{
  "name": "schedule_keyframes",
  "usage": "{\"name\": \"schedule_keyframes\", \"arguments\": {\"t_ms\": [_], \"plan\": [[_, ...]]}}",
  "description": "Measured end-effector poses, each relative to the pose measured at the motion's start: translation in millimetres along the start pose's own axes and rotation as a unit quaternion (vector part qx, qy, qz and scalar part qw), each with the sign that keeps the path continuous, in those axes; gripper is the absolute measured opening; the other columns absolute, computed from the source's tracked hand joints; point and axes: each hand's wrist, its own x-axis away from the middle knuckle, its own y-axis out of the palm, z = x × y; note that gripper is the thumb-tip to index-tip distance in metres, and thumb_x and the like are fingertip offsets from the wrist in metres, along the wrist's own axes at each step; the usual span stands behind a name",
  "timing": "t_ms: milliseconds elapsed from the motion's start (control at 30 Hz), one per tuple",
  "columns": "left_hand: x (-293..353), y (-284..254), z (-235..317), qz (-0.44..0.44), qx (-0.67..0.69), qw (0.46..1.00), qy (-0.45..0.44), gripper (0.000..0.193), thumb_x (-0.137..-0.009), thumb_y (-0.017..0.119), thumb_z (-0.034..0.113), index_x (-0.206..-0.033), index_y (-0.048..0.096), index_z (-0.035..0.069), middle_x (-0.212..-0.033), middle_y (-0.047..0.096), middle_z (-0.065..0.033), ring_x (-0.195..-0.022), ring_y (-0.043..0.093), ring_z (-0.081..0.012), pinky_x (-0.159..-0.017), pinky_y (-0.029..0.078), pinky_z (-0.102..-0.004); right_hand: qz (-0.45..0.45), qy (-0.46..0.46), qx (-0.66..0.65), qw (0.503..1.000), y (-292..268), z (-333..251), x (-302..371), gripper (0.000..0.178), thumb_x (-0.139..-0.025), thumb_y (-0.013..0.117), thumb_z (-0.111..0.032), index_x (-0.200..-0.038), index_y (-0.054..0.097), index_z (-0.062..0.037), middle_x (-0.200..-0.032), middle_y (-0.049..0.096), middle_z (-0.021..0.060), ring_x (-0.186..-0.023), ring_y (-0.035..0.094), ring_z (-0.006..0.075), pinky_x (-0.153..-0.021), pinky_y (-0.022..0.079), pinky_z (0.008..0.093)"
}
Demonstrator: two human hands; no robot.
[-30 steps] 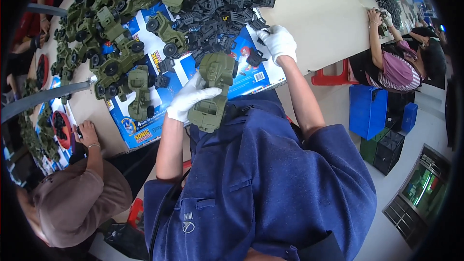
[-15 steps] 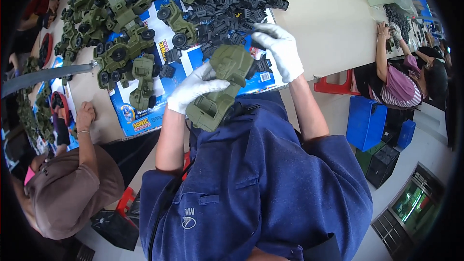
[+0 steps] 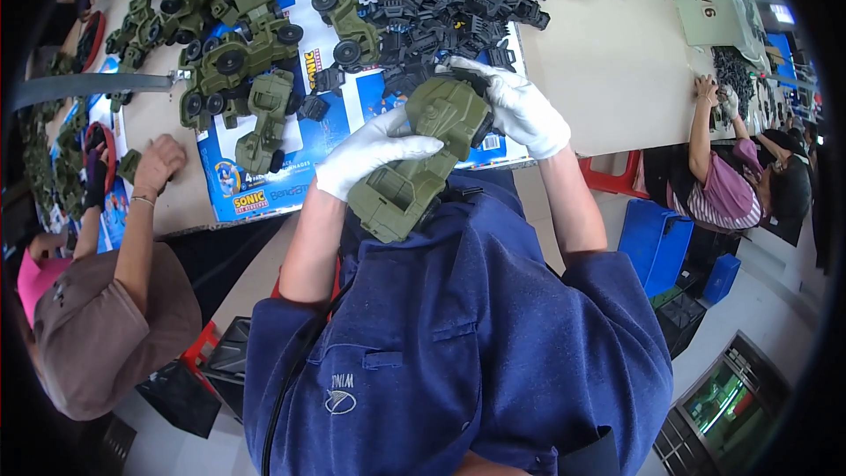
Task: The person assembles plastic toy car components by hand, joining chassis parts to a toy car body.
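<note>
In my white-gloved left hand [image 3: 363, 157] is an olive-green toy truck [image 3: 448, 116] with black wheels, tilted over the near table edge. My fingers wrap around its middle. At the truck's far end, my right hand [image 3: 531, 116], gloved too, is closed on a small black plastic part [image 3: 471, 78], with the fingertips against the truck's front. The glove hides most of that part, so I cannot tell whether it is seated. Just beyond lies a heap of similar black plastic parts [image 3: 445, 13].
Several green toy trucks [image 3: 251, 57] are piled at the far left on printed blue cardboard [image 3: 264, 204]. A pale green bin [image 3: 718, 4] stands at the far right. One co-worker [image 3: 128, 317] sits at my left, another [image 3: 736, 181] further off at my right.
My right hand has come in from beside the truck to its front end, bringing the black part against it. The left hand still grips the truck, which has shifted slightly right.
</note>
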Motion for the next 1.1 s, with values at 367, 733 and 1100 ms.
{"name": "schedule_keyframes", "arguments": {"t_ms": [367, 733, 1100], "plan": [[-3.9, -1.1, -0.8, -0.002, 0.007, 1.000, 0.021, 0.067, -0.085, 0.076, 0.024, -0.142, 0.046, 0.003, -0.127, 0.061, -0.0105, -0.113, 0.059, -0.0174, -0.097, 0.047, -0.0310, 0.026, -0.062, 0.176, 0.982, 7.0, 0.6, -1.7, 0.062, -0.098, 0.053, -0.044, -0.136, 0.052, 0.0044, -0.134, 0.059, 0.0147, -0.127, 0.053, 0.0209, -0.104, 0.041, 0.0298], [-5.9, -2.3, -2.7, -0.004, 0.017, 0.999, 0.027, 0.067, -0.086, 0.076, 0.022, -0.142, 0.045, 0.003, -0.126, 0.062, -0.0113, -0.111, 0.061, -0.0171, -0.095, 0.049, -0.0312, 0.008, -0.104, 0.084, 0.991, 13.2, 7.5, -3.9, 0.068, -0.098, 0.049, -0.049, -0.141, 0.046, 0.0032, -0.140, 0.054, 0.0155, -0.134, 0.046, 0.0246, -0.111, 0.036, 0.0347], [-13.2, 17.6, -3.5, 0.065, 0.119, 0.987, 0.083, 0.060, -0.087, 0.074, 0.013, -0.140, 0.048, 0.006, -0.125, 0.063, -0.0084, -0.109, 0.062, -0.0156, -0.094, 0.050, -0.0304, 0.047, -0.086, 0.432, 0.897, 19.2, -23.5, -12.8, 0.073, -0.084, 0.069, -0.031, -0.144, 0.041, 0.0014, -0.141, 0.054, 0.0134, -0.124, 0.057, 0.0269, -0.107, 0.042, 0.0335]]}}
